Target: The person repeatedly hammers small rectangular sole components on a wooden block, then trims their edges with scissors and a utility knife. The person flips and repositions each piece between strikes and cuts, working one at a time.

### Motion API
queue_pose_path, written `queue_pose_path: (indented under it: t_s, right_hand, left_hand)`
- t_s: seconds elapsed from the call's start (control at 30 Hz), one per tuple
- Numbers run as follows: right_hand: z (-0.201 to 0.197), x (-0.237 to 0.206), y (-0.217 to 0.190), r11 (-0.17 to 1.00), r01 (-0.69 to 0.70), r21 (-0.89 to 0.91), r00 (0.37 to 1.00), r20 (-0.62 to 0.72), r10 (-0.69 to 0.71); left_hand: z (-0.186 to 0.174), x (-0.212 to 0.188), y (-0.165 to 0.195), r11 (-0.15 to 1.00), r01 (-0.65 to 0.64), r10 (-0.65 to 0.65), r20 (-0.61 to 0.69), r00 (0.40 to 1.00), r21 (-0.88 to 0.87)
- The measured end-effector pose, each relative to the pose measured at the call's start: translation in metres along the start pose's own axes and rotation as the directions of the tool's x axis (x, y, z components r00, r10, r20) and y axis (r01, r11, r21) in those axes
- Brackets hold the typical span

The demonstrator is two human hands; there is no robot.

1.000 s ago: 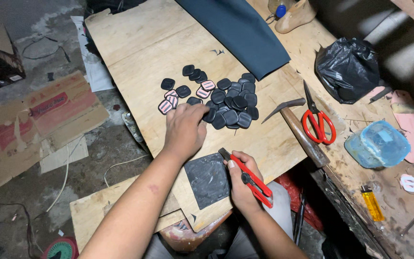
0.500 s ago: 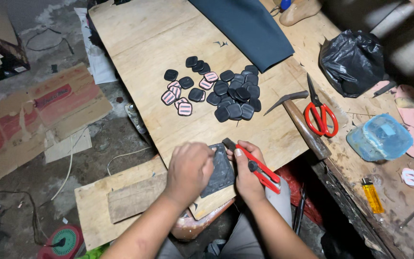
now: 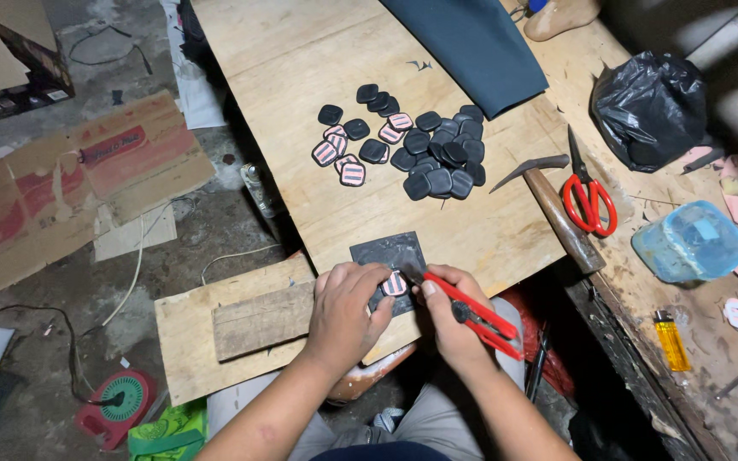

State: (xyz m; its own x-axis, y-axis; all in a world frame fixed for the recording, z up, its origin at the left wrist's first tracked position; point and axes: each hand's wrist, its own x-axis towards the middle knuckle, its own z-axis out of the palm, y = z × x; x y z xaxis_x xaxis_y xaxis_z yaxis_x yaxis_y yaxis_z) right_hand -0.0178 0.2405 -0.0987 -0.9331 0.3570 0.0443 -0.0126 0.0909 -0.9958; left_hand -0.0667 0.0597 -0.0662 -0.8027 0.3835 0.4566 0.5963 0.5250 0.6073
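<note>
My left hand [image 3: 345,312] pinches a small rounded-square patch [image 3: 395,283], pink with dark stripes, over a dark square mat [image 3: 390,254] at the near edge of the wooden board [image 3: 318,68]. My right hand [image 3: 453,318] grips a red-handled cutter [image 3: 474,313] whose tip touches the patch's right edge. Farther up the board lies a heap of several black and pink-striped patches [image 3: 412,145].
A hammer [image 3: 553,203], red scissors [image 3: 588,198], a blue plastic tub [image 3: 690,242], a yellow lighter [image 3: 670,339] and a black bag [image 3: 649,96] sit to the right. Dark sheet material [image 3: 471,43] lies at the top. Cardboard [image 3: 70,188] and a wooden block [image 3: 262,318] are at left.
My left hand drew back from the heap of patches to the dark mat, carrying one striped patch. My right hand brought the cutter's tip against it.
</note>
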Motion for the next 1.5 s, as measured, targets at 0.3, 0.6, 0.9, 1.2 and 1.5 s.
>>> queue_pose_path:
  t_s: [0.3, 0.6, 0.9, 1.2, 1.5]
  right_hand:
    - [0.006, -0.006, 0.006, 0.949, 0.156, -0.275, 0.987, 0.012, -0.159]
    - [0.009, -0.003, 0.011, 0.943, 0.152, -0.297, 0.987, 0.003, -0.159]
    - [0.011, -0.007, 0.010, 0.921, 0.172, -0.350, 0.982, -0.009, -0.187]
    - [0.015, -0.003, -0.007, 0.774, 0.424, -0.470, 0.899, 0.115, -0.423]
    - [0.011, -0.010, -0.024, 0.850, 0.265, -0.456, 0.963, 0.088, -0.254]
  left_hand:
    - [0.009, -0.002, -0.010, 0.999, -0.049, 0.049, -0.040, 0.998, 0.010]
    - [0.008, -0.002, -0.011, 0.999, -0.040, 0.040, -0.023, 0.999, 0.000]
    - [0.010, -0.001, -0.013, 0.999, -0.034, 0.034, -0.031, 0.999, 0.002]
    - [0.015, -0.001, -0.010, 1.000, -0.010, 0.010, -0.040, 0.999, 0.014]
    - [0.018, -0.004, -0.008, 1.000, -0.002, 0.002, -0.040, 0.999, 0.016]
